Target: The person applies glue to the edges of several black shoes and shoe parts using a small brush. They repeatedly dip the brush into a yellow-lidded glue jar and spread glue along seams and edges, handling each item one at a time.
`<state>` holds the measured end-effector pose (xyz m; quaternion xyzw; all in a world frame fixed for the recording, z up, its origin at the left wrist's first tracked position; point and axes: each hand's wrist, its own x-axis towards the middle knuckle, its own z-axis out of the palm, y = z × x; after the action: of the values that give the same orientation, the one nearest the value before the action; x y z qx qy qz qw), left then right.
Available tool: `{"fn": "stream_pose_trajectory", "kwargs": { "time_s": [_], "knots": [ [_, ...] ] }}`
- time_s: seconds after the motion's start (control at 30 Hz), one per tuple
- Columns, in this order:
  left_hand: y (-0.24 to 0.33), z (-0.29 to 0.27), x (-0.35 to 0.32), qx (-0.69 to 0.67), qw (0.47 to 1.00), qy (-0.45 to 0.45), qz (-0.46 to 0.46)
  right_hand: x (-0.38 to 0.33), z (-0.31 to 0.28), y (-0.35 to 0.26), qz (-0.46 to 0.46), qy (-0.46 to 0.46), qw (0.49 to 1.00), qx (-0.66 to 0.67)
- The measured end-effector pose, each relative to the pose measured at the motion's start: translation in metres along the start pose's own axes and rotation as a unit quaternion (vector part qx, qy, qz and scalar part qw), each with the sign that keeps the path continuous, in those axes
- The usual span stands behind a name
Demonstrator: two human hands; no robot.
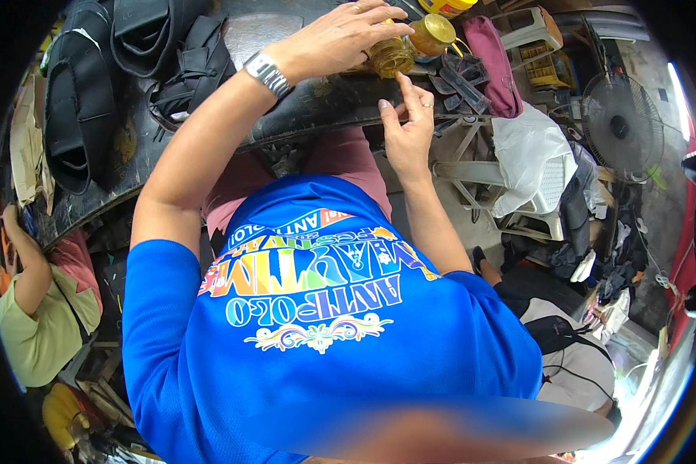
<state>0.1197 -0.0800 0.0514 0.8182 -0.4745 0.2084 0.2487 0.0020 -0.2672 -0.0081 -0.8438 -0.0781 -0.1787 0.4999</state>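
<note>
Gripping an amber jar (pixel 389 56), the left hand (pixel 340 35) curled its fingers round it on the bench (pixel 317 104). Right hand (pixel 408 127) fingers loose, forefinger touching the jar.

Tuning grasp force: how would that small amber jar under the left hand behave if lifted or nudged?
The amber jar looks like clear, rigid glass or plastic, so probably stiff and possibly breakable. Its glossy round body may slip, and roll if tipped. The left hand covers it from above; the right hand touches its base.
</note>
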Motion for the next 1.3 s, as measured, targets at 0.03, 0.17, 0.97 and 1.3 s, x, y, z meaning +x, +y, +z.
{"fn": "stream_pose_trajectory", "kwargs": {
  "time_s": [0.03,0.17,0.97,1.3],
  "knots": [
    [-0.005,0.003,0.005,0.013,0.999,-0.019,0.024,0.000,0.000,0.001,0.004,-0.013,1.000,-0.013],
    [-0.018,0.016,0.009,-0.031,0.996,-0.079,0.030,0.002,0.000,0.002,0.016,-0.032,0.999,0.014],
    [-0.007,0.024,-0.018,-0.135,0.985,0.010,-0.104,0.027,-0.054,-0.056,-0.250,0.014,0.968,-0.003],
    [-0.010,0.009,-0.043,-0.224,0.934,0.144,-0.236,0.058,-0.010,-0.014,-0.003,-0.060,0.996,0.061]
  ]
}}
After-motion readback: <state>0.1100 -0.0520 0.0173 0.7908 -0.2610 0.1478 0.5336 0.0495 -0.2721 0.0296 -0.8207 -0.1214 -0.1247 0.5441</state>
